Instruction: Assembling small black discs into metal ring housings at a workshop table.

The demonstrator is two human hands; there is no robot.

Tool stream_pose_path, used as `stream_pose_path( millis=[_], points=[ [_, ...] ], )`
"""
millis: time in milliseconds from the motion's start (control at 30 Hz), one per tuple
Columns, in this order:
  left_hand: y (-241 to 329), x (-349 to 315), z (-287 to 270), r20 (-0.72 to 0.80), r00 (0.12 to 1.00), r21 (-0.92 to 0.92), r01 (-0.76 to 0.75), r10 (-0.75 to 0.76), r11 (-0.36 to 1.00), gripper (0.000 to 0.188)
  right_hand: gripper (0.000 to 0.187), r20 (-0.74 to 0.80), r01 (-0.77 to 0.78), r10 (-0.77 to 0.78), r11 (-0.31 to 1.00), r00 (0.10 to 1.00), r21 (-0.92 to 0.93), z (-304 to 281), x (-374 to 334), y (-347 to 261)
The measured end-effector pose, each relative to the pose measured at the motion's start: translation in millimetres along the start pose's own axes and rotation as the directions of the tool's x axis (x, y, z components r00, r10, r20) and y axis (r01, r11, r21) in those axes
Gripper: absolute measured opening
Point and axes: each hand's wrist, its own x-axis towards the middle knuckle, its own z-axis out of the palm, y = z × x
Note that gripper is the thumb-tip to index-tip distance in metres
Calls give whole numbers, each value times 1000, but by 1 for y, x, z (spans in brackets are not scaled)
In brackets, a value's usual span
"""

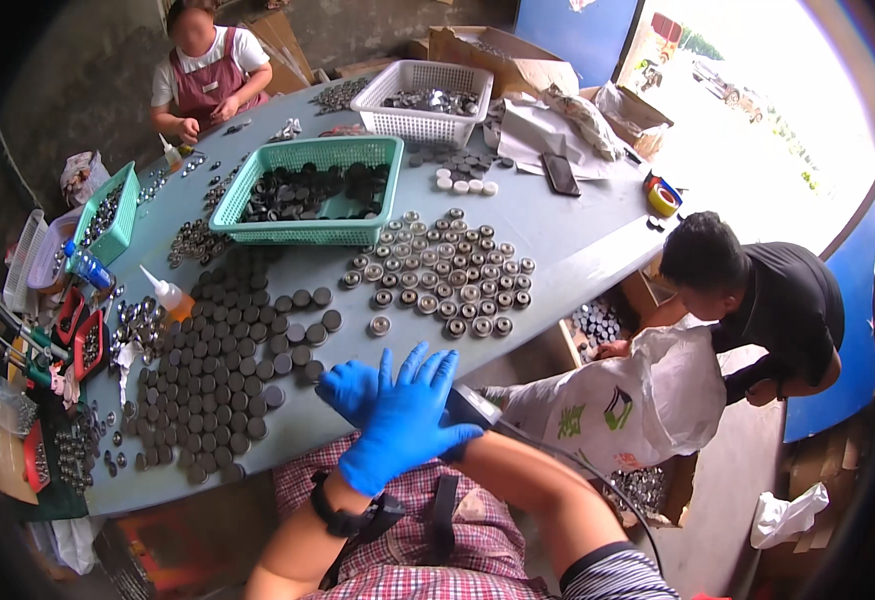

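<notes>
Here's the blue-gloved left hand [396, 425], fingers spread, lying across the blue-gloved right hand [346, 388] at the near edge of the surface [573, 235]; dark discs [208, 386] crowd leftward, ringed metal pieces [445, 267] cluster toward the right edge, a green basket [303, 236] behind!

Gloved hands [403, 415] blu; discs [212, 376] dk gry; basket [303, 234] grn; sleeve [618, 576] dk/wht striped.
</notes>
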Motion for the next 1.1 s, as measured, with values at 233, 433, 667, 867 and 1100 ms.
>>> stream_pose_path(
  millis=[233,433,667,867,1100],
  points=[
    [-9,-47,-46,-331,931,-444,-11,-152,896,50,15,-488,70,193,879,851,471,-122,-52,36],
    [-30,-28,-8,87,831,-979,172,-550,105,44,24,-62,15,457,106,887,994,-125,-90,24],
    [-87,15,1,183,677,-897,-182,-713,-403,36,104,-137,114,40,355,990,928,-56,-167,-46],
    [-83,26,11,72,670,-988,-52,-739,-143,32,92,33,-60,154,175,988,983,-49,-166,-76],
    [-81,27,8,18,818,-1000,23,-575,1,31,59,264,-224,201,-204,943,953,-32,-151,-70]
  ],
)
